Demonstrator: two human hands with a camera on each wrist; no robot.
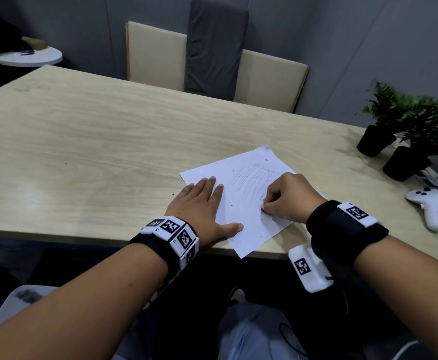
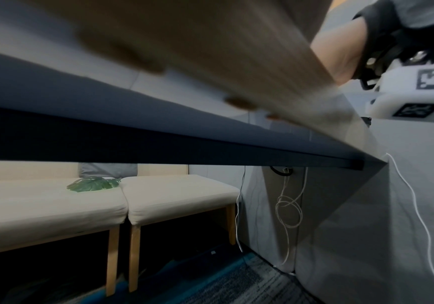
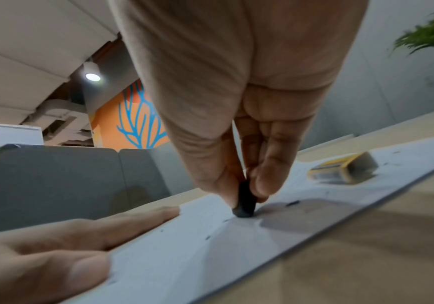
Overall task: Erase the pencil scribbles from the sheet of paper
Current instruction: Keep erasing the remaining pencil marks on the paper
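A white sheet of paper (image 1: 241, 203) lies askew at the near edge of the wooden table (image 1: 83, 141), one corner hanging over it. Faint pencil scribbles (image 1: 254, 178) cover its upper middle. My left hand (image 1: 212, 201) lies flat with straight fingers on the sheet's left side, and it also shows in the right wrist view (image 3: 80, 236). My right hand (image 1: 266, 206) pinches a small dark eraser (image 3: 245, 200) between thumb and fingers, its tip pressed on the paper just below the scribbles. Dark eraser crumbs (image 1: 232, 205) dot the sheet.
A yellow and grey block (image 3: 342, 168) lies on the paper beyond my right hand. Two potted plants (image 1: 376, 141) (image 1: 405, 162) and a white controller (image 1: 429, 203) sit at the table's right. Beige chairs (image 1: 155, 55) stand behind the table.
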